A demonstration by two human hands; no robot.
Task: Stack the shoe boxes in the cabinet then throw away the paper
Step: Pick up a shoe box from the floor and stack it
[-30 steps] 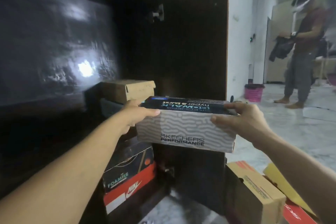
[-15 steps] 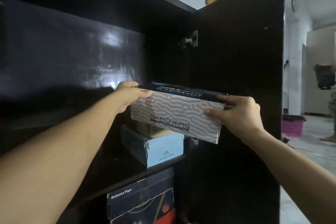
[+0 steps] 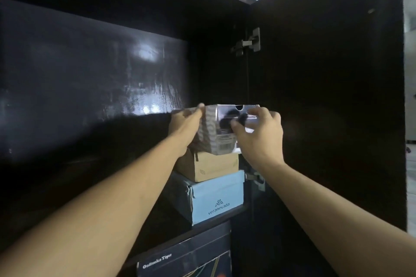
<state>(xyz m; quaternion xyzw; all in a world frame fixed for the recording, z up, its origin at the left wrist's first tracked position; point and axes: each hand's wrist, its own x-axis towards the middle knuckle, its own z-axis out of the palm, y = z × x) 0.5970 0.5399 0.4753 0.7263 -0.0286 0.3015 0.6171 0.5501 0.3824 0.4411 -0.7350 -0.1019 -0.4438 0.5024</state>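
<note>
Since half a second ago the grey wave-patterned cardboard shoe box (image 3: 221, 129) has been swung round so its short labelled end faces outward, and it now sits on the plain brown cardboard box (image 3: 208, 167) instead of being carried in front of it. The left hand (image 3: 183, 129) grips its left side and the right hand (image 3: 258, 136) curls its fingers over the end face. Inside the dark wooden cabinet (image 3: 90, 74), the brown box rests on a light blue cardboard box (image 3: 216, 198) on the shelf, with a black printed shoe box (image 3: 184, 261) below it.
</note>
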